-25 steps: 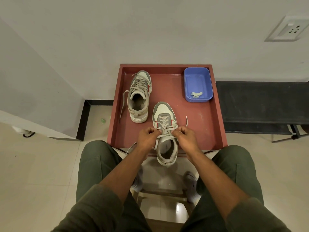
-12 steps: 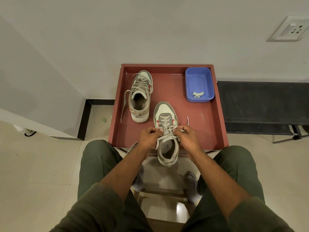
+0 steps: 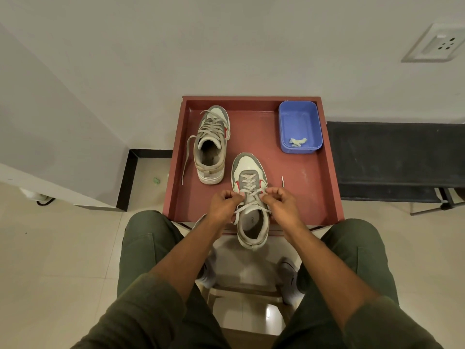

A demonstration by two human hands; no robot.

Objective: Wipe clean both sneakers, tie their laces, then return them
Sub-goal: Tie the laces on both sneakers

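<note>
Two grey-and-white sneakers sit on a reddish-brown tray (image 3: 314, 187). The near sneaker (image 3: 250, 172) points away from me, its heel hanging over the tray's front edge. My left hand (image 3: 224, 204) pinches its lace on the left side and my right hand (image 3: 281, 201) pinches the lace on the right side, both just above the tongue. One lace end (image 3: 283, 182) sticks up beside my right hand. The far sneaker (image 3: 211, 144) stands at the tray's back left with its laces loose, one trailing down the left.
A blue plastic tub (image 3: 300, 127) holding a crumpled wipe (image 3: 297, 142) stands at the tray's back right corner. A dark bench (image 3: 395, 157) lies to the right, a wall close behind the tray. My knees flank the tray's front edge.
Both hands have shifted slightly along the near sneaker's laces, and the right lace end now sticks up further to the right. The far sneaker and tub have not moved.
</note>
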